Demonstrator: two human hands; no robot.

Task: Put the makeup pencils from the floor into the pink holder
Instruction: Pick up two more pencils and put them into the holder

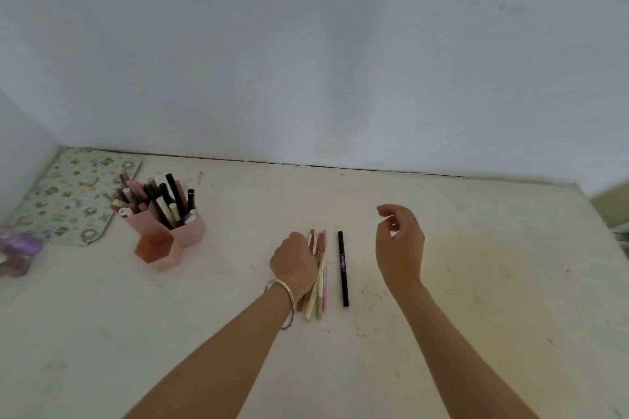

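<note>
A bundle of pale pink, cream and tan makeup pencils lies on the off-white floor, mid-frame. My left hand, with a bracelet on the wrist, is closed around the bundle's upper part. A single black pencil lies parallel just to the right, untouched. My right hand hovers right of the black pencil, fingers loosely curled and apart, holding nothing. The pink holder stands to the left, its rear compartments packed with several pencils, its front compartment showing none.
A floral patterned mat lies in the back left corner behind the holder. A purple blurry object sits at the left edge. A white wall runs along the back of the floor.
</note>
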